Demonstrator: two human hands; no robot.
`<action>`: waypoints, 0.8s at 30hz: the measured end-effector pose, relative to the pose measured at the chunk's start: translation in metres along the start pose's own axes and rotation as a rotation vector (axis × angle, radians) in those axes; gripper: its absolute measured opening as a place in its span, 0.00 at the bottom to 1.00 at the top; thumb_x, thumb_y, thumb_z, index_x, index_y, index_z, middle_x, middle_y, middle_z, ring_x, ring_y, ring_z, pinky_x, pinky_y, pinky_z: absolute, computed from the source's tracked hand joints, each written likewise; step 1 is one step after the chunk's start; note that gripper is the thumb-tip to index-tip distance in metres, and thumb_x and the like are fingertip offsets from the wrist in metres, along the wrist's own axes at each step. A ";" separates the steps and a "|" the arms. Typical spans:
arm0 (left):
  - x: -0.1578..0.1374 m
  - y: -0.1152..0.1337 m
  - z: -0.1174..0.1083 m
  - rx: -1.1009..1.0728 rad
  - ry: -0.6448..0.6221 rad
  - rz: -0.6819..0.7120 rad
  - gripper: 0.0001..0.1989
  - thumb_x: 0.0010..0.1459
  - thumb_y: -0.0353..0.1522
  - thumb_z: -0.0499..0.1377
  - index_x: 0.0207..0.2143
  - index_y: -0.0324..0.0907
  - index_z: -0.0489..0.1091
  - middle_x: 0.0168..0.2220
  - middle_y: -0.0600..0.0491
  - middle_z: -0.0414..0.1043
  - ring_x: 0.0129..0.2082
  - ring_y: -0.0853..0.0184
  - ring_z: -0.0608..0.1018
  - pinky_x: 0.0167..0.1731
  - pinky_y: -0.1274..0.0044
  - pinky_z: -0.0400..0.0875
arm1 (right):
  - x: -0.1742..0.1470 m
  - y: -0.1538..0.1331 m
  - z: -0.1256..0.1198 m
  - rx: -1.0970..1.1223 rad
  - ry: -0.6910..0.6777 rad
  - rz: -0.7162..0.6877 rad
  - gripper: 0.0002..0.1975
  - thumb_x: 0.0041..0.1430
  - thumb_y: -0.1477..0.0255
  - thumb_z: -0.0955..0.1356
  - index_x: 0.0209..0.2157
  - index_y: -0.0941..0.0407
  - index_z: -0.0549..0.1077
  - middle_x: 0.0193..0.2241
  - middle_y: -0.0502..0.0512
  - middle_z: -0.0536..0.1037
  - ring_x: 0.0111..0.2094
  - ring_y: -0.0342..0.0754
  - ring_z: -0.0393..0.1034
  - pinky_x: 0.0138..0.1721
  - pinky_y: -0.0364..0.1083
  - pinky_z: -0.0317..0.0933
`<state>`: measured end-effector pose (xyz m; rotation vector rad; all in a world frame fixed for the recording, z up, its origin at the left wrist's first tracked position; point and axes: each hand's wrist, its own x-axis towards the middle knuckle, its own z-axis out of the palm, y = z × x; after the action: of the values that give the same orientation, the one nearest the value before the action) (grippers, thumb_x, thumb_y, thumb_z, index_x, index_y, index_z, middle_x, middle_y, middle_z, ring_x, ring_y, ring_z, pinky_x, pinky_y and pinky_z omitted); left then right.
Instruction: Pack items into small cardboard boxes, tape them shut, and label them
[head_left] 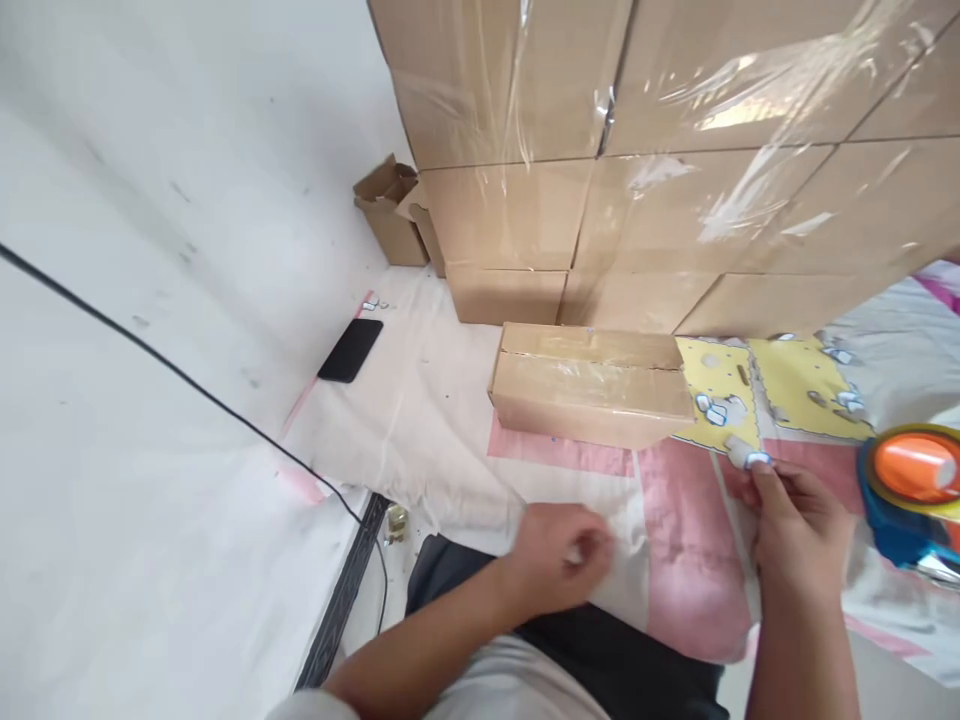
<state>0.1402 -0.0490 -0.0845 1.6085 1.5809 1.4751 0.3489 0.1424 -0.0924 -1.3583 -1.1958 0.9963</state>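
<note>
In the head view, I see one closed box (592, 385) on the cloth (420, 400), ahead of both hands, long axis left to right; neither hand looks clearly nearer. My left hand (562, 557) curls loosely, seemingly bare; my right hand (802, 520) pinches, on what I can't tell. I count one phone (351, 350), one orange roll (911, 467).

Left hand (559, 560), loosely curled, at lower centre; right hand (806, 525), fingertips pinched, at lower right, near an orange tape roll (911, 466). Narrow taped carton (589, 395) — centre — lies before stacked boxes (675, 200), upper right; flat black object (351, 350), left of centre.
</note>
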 end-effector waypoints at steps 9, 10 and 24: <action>-0.010 -0.094 -0.275 1.214 0.406 -0.819 0.36 0.65 0.43 0.53 0.68 0.28 0.57 0.68 0.24 0.55 0.67 0.36 0.62 0.60 0.52 0.63 | -0.003 -0.005 0.004 -0.304 -0.097 -0.016 0.09 0.52 0.58 0.73 0.32 0.47 0.77 0.31 0.61 0.78 0.31 0.56 0.72 0.40 0.60 0.63; -0.001 -0.102 -0.294 1.213 0.412 -0.867 0.37 0.66 0.43 0.52 0.70 0.30 0.54 0.70 0.26 0.52 0.68 0.37 0.60 0.61 0.51 0.61 | -0.005 -0.007 0.005 -0.318 -0.104 -0.017 0.08 0.52 0.58 0.73 0.32 0.46 0.77 0.32 0.63 0.79 0.33 0.57 0.73 0.41 0.61 0.63; 0.080 -0.158 -0.332 1.164 0.400 -0.810 0.29 0.67 0.42 0.51 0.64 0.35 0.67 0.60 0.30 0.63 0.59 0.44 0.67 0.59 0.58 0.62 | -0.003 -0.006 0.003 -0.549 -0.127 -0.068 0.10 0.53 0.52 0.69 0.33 0.41 0.76 0.35 0.61 0.82 0.43 0.66 0.77 0.45 0.64 0.65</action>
<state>-0.2358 -0.0549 -0.0822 0.7797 3.1281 0.3766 0.3445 0.1398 -0.0866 -1.6759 -1.6820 0.7386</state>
